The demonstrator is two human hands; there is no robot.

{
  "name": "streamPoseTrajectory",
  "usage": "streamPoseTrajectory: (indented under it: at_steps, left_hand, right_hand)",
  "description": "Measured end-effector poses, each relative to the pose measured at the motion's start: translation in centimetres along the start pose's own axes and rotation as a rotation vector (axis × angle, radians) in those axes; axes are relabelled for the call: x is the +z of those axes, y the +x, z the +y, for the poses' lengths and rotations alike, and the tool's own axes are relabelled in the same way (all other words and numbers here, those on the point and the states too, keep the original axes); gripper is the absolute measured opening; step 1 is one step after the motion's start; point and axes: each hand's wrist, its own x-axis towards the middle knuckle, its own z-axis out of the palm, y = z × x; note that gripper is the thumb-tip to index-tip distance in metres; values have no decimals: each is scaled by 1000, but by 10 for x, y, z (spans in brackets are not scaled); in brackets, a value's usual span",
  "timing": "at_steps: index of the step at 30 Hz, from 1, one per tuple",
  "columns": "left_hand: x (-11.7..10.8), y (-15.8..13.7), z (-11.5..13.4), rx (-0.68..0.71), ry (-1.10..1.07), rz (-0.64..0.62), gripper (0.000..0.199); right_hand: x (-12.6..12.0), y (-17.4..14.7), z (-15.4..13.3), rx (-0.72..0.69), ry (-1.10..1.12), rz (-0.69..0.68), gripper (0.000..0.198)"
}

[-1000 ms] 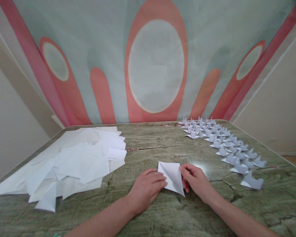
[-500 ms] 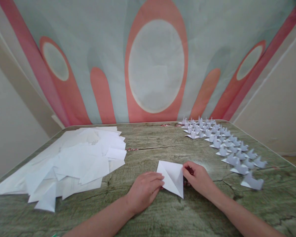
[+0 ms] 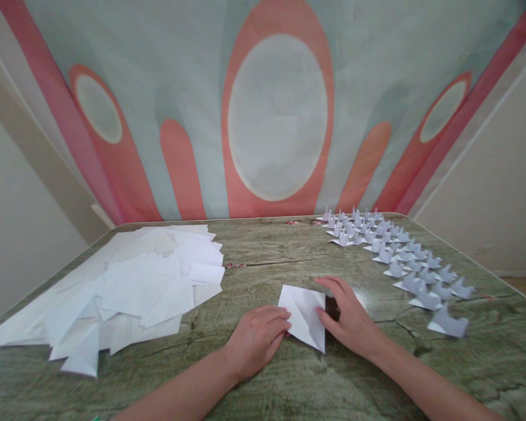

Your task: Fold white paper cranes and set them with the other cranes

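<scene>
A white sheet of origami paper (image 3: 304,310), folded with a diagonal crease, lies on the table in front of me. My left hand (image 3: 259,340) is closed at its left edge, fingertips on the paper. At the right edge is my right hand (image 3: 348,318); its thumb touches the paper while the fingers are spread and raised above the upper right corner. Several folded white paper birds (image 3: 425,298) stand in rows to the right. To the left, a wide pile of loose white paper sheets (image 3: 144,286) covers the table.
The wood-patterned table (image 3: 263,248) reaches back to a wall covering (image 3: 201,70) with pink and white oval shapes. A small folded paper triangle (image 3: 84,354) lies at the pile's near edge.
My right hand has let go of the paper's upper right corner; its fingers have spread and lifted, with the thumb lower on the right edge. The left hand has stayed in place.
</scene>
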Motion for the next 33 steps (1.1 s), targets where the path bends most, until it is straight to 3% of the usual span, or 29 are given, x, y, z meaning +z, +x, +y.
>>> streamPoseTrajectory:
  at_steps: [5,11,21,28,33]
  left_hand:
    - [-1,0,0,-2,7,-21,19]
    - [0,0,-1,-8,-31,-2,20]
    - [0,-1,-2,-145,-170,69,18]
    - [0,1,-1,-201,-182,113,16]
    - [-5,3,1,-222,-140,73,7]
  right_hand:
    - [-2,-1,-6,-251,-82,-108,49]
    - [-3,1,-4,-339,-115,-211,51]
    - [-9,3,-11,-314,-50,-320,52]
    - [-9,3,-11,-295,-9,-316,38]
    - [-3,4,-3,-230,46,-302,22]
